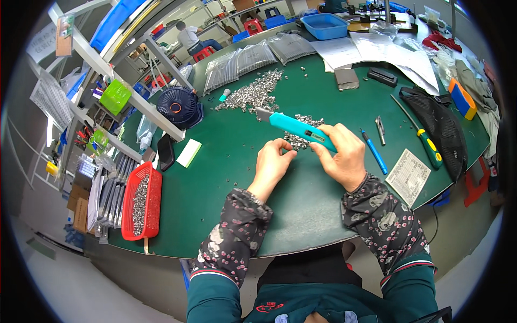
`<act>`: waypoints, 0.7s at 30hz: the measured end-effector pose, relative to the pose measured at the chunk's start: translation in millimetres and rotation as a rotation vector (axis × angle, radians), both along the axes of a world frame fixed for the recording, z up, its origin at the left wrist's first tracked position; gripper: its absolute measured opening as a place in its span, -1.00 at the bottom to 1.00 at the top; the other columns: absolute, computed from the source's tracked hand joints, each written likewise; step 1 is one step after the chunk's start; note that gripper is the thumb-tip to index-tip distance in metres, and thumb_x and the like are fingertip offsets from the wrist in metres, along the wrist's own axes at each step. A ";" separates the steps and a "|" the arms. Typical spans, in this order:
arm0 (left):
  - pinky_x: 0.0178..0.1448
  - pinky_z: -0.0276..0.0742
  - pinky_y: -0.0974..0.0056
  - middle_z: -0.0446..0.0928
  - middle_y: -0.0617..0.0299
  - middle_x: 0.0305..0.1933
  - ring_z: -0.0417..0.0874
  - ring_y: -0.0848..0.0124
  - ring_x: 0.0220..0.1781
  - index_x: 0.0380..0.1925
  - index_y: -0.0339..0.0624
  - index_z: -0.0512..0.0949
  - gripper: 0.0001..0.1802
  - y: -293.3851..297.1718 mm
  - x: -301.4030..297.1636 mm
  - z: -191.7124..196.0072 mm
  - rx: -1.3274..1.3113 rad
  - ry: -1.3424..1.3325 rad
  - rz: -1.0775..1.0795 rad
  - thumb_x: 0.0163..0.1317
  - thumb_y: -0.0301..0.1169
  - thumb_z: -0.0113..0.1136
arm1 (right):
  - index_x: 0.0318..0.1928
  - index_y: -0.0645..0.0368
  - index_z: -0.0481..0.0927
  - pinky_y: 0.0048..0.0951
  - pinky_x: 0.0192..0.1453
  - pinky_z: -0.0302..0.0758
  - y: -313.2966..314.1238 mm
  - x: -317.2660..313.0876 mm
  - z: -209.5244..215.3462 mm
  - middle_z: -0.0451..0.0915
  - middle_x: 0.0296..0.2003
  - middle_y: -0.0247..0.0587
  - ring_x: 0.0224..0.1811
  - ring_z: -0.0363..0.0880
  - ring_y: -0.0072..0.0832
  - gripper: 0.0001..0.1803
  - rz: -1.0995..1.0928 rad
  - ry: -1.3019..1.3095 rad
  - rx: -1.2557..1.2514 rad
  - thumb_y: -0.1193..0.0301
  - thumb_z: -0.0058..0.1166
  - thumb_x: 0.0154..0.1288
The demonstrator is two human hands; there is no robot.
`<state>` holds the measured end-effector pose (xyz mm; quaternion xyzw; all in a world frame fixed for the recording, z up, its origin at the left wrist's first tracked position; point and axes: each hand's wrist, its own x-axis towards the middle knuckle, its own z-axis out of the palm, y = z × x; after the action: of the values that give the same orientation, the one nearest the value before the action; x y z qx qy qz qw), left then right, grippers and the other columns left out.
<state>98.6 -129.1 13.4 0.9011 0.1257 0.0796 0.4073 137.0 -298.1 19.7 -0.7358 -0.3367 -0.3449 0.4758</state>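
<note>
My right hand (346, 157) is wrapped round a teal utility knife (299, 128), whose grey blade end points up and to the left. Facing it, my left hand (273, 166) has thumb and forefinger pressed together; whatever is between them is too small to make out. Just beyond my fingertips, partly hidden under the knife, lies a small heap of shiny metal parts (295, 142). A larger heap of the same kind of metal parts (257, 90) spreads over the green table (215, 161) farther back.
At the left stand a red basket (127, 218) of metal parts, a phone (166, 152) and a dark blue fan (180, 106). To the right lie a blue pen (374, 151), a screwdriver (428, 147) and a printed card (408, 177). Filled plastic bags (258, 58) line the back.
</note>
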 end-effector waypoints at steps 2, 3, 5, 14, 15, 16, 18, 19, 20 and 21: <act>-0.30 0.39 0.22 0.42 0.20 -0.46 0.51 0.29 -0.37 -0.44 -0.17 0.50 -0.77 -9.5 8.9 -4.1 0.361 -0.052 0.098 -0.07 -0.30 0.26 | -0.30 0.19 0.51 -0.36 -0.45 0.39 0.8 1.4 -1.5 0.45 -0.51 -0.21 -0.50 0.47 -0.26 -0.70 0.002 -0.015 0.006 0.44 0.23 -0.12; -0.30 0.39 0.22 0.42 0.20 -0.46 0.51 0.29 -0.37 -0.44 -0.17 0.50 -0.77 -12.6 10.7 -5.0 0.362 -0.052 0.094 -0.07 -0.30 0.26 | -0.30 0.21 0.51 -0.38 -0.48 0.36 0.7 1.1 -1.3 0.45 -0.53 -0.18 -0.52 0.46 -0.26 -0.70 0.014 -0.032 0.015 0.47 0.24 -0.12; -0.23 0.40 0.14 0.46 0.16 -0.37 0.51 0.18 -0.28 -0.47 -0.17 0.49 -0.79 -16.7 13.4 -6.8 0.355 -0.018 0.142 -0.05 -0.29 0.24 | -0.29 0.21 0.51 -0.37 -0.48 0.36 -0.5 0.1 -0.1 0.44 -0.53 -0.19 -0.52 0.45 -0.26 -0.69 0.014 -0.034 0.018 0.45 0.24 -0.13; -0.36 0.39 0.23 0.43 0.17 -0.55 0.48 0.32 -0.48 -0.53 -0.22 0.49 -0.83 4.2 5.7 -10.9 0.093 -0.091 0.195 -0.04 -0.35 0.19 | -0.30 0.21 0.50 -0.37 -0.48 0.35 -1.5 -0.7 0.1 0.42 -0.54 -0.18 -0.53 0.44 -0.24 -0.69 0.031 -0.006 0.002 0.44 0.23 -0.12; -0.35 0.39 0.23 0.44 0.17 -0.53 0.49 0.31 -0.47 -0.52 -0.21 0.49 -0.83 5.0 3.9 -6.1 0.088 -0.043 0.201 -0.04 -0.35 0.20 | -0.30 0.21 0.50 -0.37 -0.48 0.35 -1.0 -0.5 0.3 0.42 -0.54 -0.18 -0.53 0.44 -0.24 -0.70 0.031 -0.008 0.006 0.44 0.23 -0.12; -0.35 0.39 0.23 0.44 0.17 -0.53 0.49 0.31 -0.47 -0.52 -0.21 0.49 -0.83 4.2 3.8 -5.7 0.088 -0.046 0.204 -0.04 -0.35 0.20 | -0.30 0.21 0.50 -0.37 -0.48 0.35 -0.5 -0.2 0.3 0.42 -0.55 -0.17 -0.53 0.44 -0.24 -0.70 0.031 -0.011 0.010 0.44 0.23 -0.12; -0.32 0.40 0.21 0.45 0.18 -0.47 0.49 0.30 -0.42 -0.47 -0.17 0.50 -0.83 -1.8 6.3 -8.1 0.198 -0.084 0.130 -0.04 -0.35 0.22 | -0.30 0.21 0.50 -0.37 -0.48 0.35 -0.8 0.9 -2.4 0.42 -0.54 -0.17 -0.53 0.45 -0.24 -0.70 0.029 -0.011 0.003 0.44 0.23 -0.12; -0.28 0.41 0.18 0.46 0.18 -0.40 0.51 0.26 -0.35 -0.43 -0.13 0.50 -0.81 -5.0 7.3 -7.5 0.243 -0.047 0.095 -0.05 -0.33 0.24 | -0.30 0.21 0.50 -0.37 -0.48 0.36 -0.4 1.2 -3.2 0.43 -0.54 -0.17 -0.53 0.45 -0.24 -0.71 0.023 -0.008 -0.004 0.44 0.23 -0.12; -0.26 0.41 0.17 0.47 0.17 -0.39 0.52 0.24 -0.33 -0.43 -0.14 0.50 -0.81 -7.9 7.7 -7.0 0.279 -0.038 0.074 -0.04 -0.33 0.23 | -0.30 0.21 0.50 -0.37 -0.48 0.36 0.6 1.3 -3.0 0.43 -0.54 -0.17 -0.53 0.45 -0.24 -0.71 0.023 -0.011 -0.006 0.44 0.23 -0.12; -0.25 0.41 0.16 0.47 0.16 -0.38 0.52 0.22 -0.32 -0.43 -0.14 0.50 -0.81 -11.0 8.4 -7.9 0.313 -0.028 0.050 -0.04 -0.33 0.23 | -0.30 0.19 0.51 -0.37 -0.45 0.39 0.3 1.5 -3.3 0.44 -0.52 -0.20 -0.50 0.47 -0.26 -0.71 0.010 0.013 -0.030 0.41 0.22 -0.10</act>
<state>107.0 -140.1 5.4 0.9489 0.1287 0.1208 0.2617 138.5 -297.8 16.4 -0.7434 -0.3425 -0.3325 0.4685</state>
